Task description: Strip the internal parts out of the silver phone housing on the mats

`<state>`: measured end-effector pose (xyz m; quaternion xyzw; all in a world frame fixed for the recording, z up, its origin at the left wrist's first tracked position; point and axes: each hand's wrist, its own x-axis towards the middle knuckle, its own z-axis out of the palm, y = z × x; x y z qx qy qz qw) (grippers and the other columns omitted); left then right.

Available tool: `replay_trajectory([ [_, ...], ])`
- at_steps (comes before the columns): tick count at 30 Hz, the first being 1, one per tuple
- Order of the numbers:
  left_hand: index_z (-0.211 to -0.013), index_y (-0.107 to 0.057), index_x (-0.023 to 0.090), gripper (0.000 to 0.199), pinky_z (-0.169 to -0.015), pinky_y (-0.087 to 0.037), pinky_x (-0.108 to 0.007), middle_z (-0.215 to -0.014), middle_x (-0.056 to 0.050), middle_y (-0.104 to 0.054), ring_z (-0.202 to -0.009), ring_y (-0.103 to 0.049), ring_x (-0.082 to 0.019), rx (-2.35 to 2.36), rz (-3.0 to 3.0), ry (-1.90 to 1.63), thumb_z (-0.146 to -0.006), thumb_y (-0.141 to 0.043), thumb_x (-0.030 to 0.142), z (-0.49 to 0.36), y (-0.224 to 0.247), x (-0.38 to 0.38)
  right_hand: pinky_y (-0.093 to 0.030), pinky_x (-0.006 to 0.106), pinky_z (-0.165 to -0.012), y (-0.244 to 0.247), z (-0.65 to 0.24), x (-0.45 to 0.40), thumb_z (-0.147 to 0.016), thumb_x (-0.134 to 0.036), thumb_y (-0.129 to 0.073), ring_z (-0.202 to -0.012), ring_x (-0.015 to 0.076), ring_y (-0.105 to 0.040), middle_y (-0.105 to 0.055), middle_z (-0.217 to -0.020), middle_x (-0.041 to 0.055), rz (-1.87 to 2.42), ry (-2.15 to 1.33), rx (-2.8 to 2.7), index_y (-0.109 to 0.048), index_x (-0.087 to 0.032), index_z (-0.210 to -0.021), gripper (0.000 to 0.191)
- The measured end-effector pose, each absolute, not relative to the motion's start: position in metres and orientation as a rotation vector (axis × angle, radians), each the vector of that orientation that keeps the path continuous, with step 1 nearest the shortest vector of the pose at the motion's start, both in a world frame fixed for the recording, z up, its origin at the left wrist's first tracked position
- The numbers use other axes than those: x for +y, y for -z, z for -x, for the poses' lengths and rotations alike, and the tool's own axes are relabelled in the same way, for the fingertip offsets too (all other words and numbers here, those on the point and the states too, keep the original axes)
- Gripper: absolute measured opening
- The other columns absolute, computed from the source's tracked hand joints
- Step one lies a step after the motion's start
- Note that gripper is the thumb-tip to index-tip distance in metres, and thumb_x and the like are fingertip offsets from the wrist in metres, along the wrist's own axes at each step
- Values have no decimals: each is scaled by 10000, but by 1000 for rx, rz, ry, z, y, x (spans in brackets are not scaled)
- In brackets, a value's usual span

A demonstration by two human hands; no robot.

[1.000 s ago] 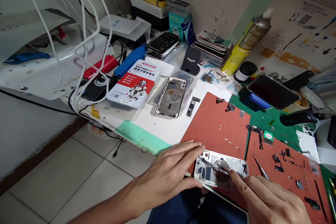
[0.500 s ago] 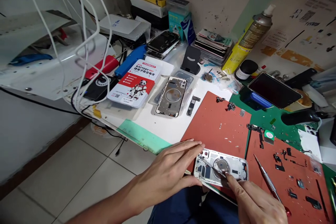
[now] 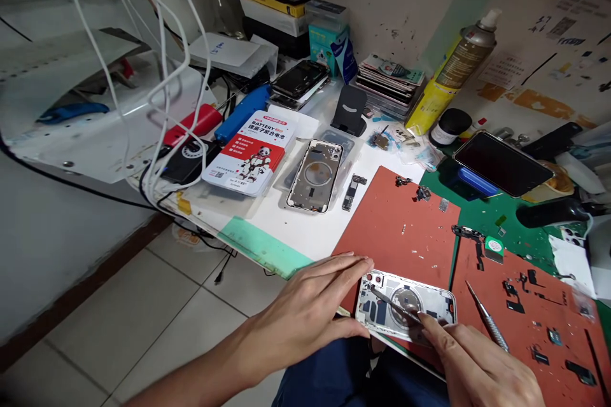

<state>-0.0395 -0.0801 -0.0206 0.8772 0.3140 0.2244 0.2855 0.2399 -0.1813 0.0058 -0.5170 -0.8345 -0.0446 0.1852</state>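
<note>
A white phone back housing [image 3: 432,306], its inside facing up, lies at the near edge of the red mat. My left hand [image 3: 315,299] grips its left end, thumb on the near side and fingers by the camera openings at the far corner. In my right hand [image 3: 477,356] is a pair of slim metal tweezers [image 3: 392,303], slanting across the round coil area. Their tip reaches the housing's inside just below the camera openings. My right fingers rest over the housing's near right part and hide some of it.
A second phone housing [image 3: 315,175] and a logic board [image 3: 354,193] lie on white paper. On the red mat [image 3: 396,222] are a metal-handled pointed tool [image 3: 487,318] and several small phone parts. Cables [image 3: 165,76] hang at left; a spray can [image 3: 451,70] stands behind.
The view has shifted slightly, moving the bench a little within the picture. Both hands keep their holds, and the tweezers' tip stays near the camera openings.
</note>
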Motion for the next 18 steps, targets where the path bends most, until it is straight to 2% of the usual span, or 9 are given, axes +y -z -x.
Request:
replay_trajectory([
  [4,-1585,-417,222,912,-1145,-582,-437,-1483,-120,-691,-1400,-635,-281,862,-2332,-612,-827,-892,401,40,21,-82,-544,235,-491,-2,-240,-184,-1063,-70,-450,-535,141,-688,-694,-689,45,1471,94,-2336,-819,-83,-1107,371],
  [9,-1602,-393,253,884,-1138,-585,-472,-1498,-121,-680,-1411,-626,-295,872,-2335,-586,-869,-849,443,41,23,-82,-566,223,-524,-1,-239,-183,-1071,-77,-440,-541,136,-691,-709,-699,57,1479,81,-2313,-832,-83,-1091,393],
  [14,-1608,-393,255,877,-1141,-582,-478,-1508,-118,-673,-1410,-628,-295,867,-2335,-605,-880,-836,461,41,27,-82,-527,215,-474,0,-238,-182,-1083,-93,-404,-512,131,-664,-719,-707,78,1473,95,-2324,-844,-90,-1059,440],
  [18,-1602,-416,260,873,-1149,-576,-448,-1506,-103,-679,-1407,-631,-281,871,-2332,-598,-870,-845,461,42,28,-81,-544,211,-509,9,-244,-191,-1059,-83,-464,-575,135,-689,-716,-763,68,1480,57,-2357,-803,-109,-1205,370],
])
